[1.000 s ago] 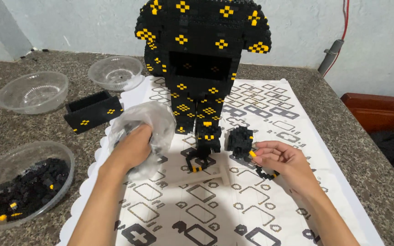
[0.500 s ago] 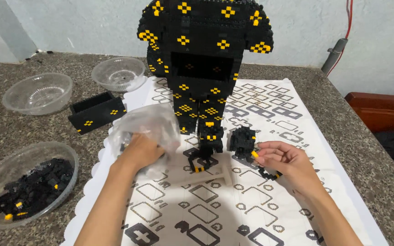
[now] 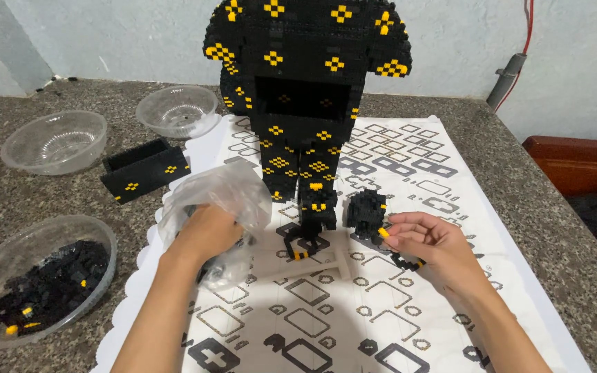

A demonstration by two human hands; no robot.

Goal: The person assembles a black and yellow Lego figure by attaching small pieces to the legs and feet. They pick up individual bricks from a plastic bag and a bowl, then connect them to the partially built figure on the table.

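- Centrally, the left hand lies closed over a clear plastic bag, fingers gathered on the crumpled film; the bag sits on the patterned sheet just left of the model's feet
- Right hand: thumb and forefinger pinched together on a small yellow brick, held against the small black block figure standing on the sheet
- Under the right palm, a short black-and-yellow strip of bricks lies flat
- Handling, judged: the bag is light, soft and slippery, best gathered at its mouth; the yellow brick is tiny, rigid and easily dropped, best taken by its two side faces
- Between the hands, a second small black figure and a flat black-and-yellow piece
- Behind these, a tall black block model with yellow crosses, likely brittle at its joints
- Left margin: a bowl of loose black bricks, a black open box piece, two empty clear bowls
- Ground: white patterned sheet on a speckled stone counter
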